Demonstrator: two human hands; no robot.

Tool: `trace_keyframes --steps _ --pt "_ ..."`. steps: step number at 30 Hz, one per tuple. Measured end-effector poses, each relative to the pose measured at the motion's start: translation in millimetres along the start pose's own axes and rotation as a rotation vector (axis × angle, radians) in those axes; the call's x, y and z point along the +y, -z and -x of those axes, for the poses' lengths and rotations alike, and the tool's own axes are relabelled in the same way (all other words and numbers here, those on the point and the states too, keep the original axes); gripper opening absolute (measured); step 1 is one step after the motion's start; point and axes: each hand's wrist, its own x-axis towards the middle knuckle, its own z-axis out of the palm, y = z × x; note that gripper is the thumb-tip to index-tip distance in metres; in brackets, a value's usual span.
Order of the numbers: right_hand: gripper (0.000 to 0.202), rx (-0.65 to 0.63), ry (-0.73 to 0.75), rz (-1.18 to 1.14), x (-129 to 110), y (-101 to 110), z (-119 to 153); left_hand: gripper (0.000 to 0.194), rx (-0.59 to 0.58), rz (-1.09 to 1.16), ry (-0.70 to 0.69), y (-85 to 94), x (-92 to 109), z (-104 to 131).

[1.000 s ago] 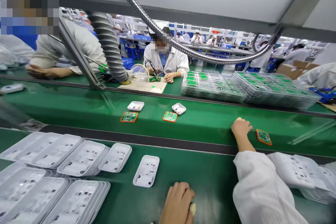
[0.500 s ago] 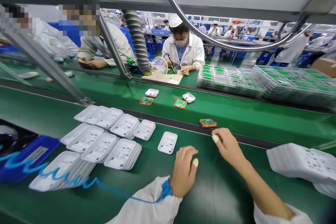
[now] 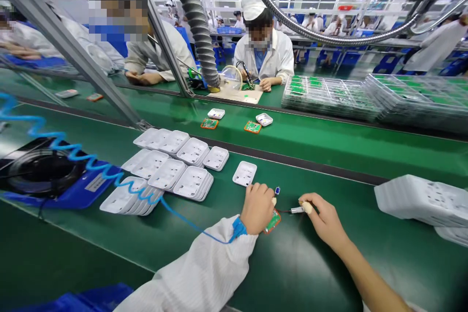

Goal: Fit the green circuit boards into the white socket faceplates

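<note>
My left hand, with a blue wrist strap, is closed on the upper edge of a green circuit board with an orange rim. The hand covers part of the board. A small dark-blue rectangular part with a pale border shows just above its thumb. To the right, my right hand pinches a small silvery piece joined to the board by thin dark wires. Finger cots cover both thumbs. Just beyond my left hand lies a single white plastic housing.
Stacks of white housings stand at left, more at right. Boards and small white covers lie on the green belt. Clear trays are stacked beyond. A blue coiled cord crosses at left; a co-worker sits opposite.
The right hand has brought the circuit board from the belt's near edge toward me. My left hand has closed on the board, while the right now grips the silvery piece. The view has shifted.
</note>
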Motion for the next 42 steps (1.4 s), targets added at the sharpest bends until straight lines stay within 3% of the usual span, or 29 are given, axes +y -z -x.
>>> trace_keyframes --steps 5,9,16,20,23,28,32,38,42 --pt "0.017 -0.041 0.014 0.019 -5.1 -13.0 -3.1 0.015 -0.003 -0.081 0.108 -0.4 8.7 2.4" --pt "0.016 -0.031 0.094 0.069 -7.5 -21.5 -9.6 0.003 -0.002 -0.065 0.063 -6.1 14.1 -3.5" --pt "0.015 -0.044 0.084 0.098 -16.2 -24.7 -12.4 0.015 -0.013 0.462 0.058 -6.8 6.4 5.9" --pt "0.013 -0.048 0.129 0.088 -21.5 -29.6 -12.5 0.022 0.024 0.574 0.076 -7.7 6.9 6.2" --pt "0.014 -0.059 0.169 0.091 -25.3 -33.2 -13.9 0.028 0.032 0.573 0.076 -9.3 7.7 5.0" --pt "0.014 -0.03 0.204 0.091 -30.1 -34.9 -15.8 0.014 0.064 0.376 0.035 -7.1 9.5 6.1" --pt "0.015 -0.02 0.183 0.097 -30.6 -35.2 -16.5 0.015 0.042 0.337 0.002 -1.1 12.4 7.6" --pt "0.015 -0.002 0.184 0.09 -30.2 -33.7 -18.4 0.036 -0.01 0.681 0.053 1.9 8.1 7.1" --pt "0.014 0.015 0.212 0.051 -31.0 -32.8 -18.5 0.031 0.0 0.87 0.136 -0.1 2.7 3.8"
